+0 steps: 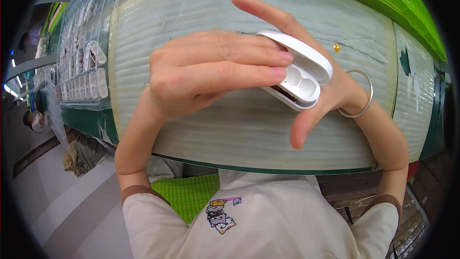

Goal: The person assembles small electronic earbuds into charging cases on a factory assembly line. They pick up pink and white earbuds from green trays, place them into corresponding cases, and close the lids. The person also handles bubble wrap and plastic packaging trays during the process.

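Note:
A white earbud charging case (306,62) is held above the table with its lid raised. It lies tilted against my right hand (330,84), whose thumb and a finger stretch out past it on either side. From the left, my left hand (211,67) reaches over it, with two fingertips pressed on the inner tray (298,86) beside its rounded wells. A dark gap shows between that tray and the outer shell. The left thumb is hidden under the hand, and the case's far end is covered by the fingers.
Pale foam sheeting (230,129) covers the green table. Clear plastic trays (81,62) with several white case parts stand at the left. A bright green tray (383,0) lies at the far right. A small golden scrap (336,47) sits beyond my right wrist.

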`<action>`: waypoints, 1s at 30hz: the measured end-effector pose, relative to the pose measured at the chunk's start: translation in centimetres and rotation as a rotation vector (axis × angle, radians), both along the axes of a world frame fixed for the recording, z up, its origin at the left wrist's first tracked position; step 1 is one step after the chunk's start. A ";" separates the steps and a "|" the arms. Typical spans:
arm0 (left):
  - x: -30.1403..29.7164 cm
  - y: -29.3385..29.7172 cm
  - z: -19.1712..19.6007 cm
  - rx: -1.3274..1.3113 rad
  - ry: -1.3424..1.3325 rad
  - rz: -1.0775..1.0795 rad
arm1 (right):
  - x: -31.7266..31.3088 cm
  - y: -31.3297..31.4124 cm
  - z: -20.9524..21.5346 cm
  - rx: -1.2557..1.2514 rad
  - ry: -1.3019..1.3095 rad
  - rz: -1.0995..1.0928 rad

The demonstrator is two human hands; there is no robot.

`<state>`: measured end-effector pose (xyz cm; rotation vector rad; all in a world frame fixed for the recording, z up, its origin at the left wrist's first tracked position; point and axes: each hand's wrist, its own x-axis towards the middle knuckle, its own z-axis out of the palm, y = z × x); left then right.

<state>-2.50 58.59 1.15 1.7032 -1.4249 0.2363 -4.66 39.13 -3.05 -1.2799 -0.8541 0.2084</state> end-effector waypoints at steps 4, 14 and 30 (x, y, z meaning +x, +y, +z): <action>-0.2 0.4 0.6 0.051 -0.099 -0.026 | 0.7 -0.2 0.0 -0.070 -0.191 0.061; 0.8 0.1 -0.2 -0.031 0.006 -0.107 | -0.1 -0.7 1.1 -0.243 -0.142 -0.035; -1.7 -2.1 -1.5 -0.062 -0.261 0.416 | -0.5 0.3 0.3 0.143 0.364 -0.009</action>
